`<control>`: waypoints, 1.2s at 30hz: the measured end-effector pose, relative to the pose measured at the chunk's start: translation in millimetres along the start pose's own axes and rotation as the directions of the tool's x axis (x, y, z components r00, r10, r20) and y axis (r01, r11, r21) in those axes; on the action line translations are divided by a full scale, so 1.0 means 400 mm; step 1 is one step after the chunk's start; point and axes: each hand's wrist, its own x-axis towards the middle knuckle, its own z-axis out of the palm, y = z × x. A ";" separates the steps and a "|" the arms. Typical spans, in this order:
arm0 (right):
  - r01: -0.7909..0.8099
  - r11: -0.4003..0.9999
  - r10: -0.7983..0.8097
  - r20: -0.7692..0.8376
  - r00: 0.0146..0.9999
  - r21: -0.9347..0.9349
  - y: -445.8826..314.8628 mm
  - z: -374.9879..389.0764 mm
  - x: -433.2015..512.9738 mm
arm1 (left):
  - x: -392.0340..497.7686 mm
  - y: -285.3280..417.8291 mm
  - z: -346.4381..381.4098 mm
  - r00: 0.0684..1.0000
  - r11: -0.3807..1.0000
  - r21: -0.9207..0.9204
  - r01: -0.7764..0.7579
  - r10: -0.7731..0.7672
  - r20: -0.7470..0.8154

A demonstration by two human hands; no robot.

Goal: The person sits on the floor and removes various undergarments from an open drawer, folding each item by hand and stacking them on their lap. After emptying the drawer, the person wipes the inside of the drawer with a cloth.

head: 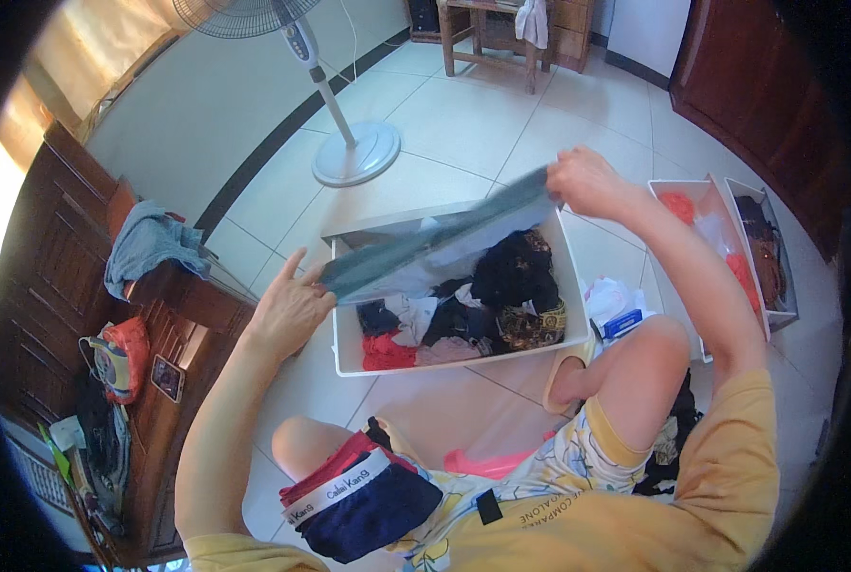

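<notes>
A dark grey-green strip of cloth [432, 236] is stretched taut and slanting above an open white drawer [461, 363]. My left hand [293, 304] grips its lower end, and my right hand [586, 182] holds its upper end. Inside the drawer lie black clothes [515, 272], a red garment [389, 350], a white and grey one [411, 314] and a patterned one [532, 325]. Navy underwear with a white lettered waistband [368, 500] rests on my lap, on top of something red. The kind of garment between my hands cannot be told.
Two more drawers with clothes [708, 214] [761, 250] stand at the right. A white plastic bag and blue box [622, 324] lie beside my foot. A standing fan [357, 154] is beyond the drawer. At the left, a wooden bench [175, 422] bears a phone [168, 377] and a blue cloth [155, 247].
</notes>
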 end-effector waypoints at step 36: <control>0.138 0.766 0.138 -0.370 0.919 0.627 -0.022 -0.014 -0.065 | -0.042 -0.049 0.025 0.872 0.748 -0.529 0.401 -0.489 -0.030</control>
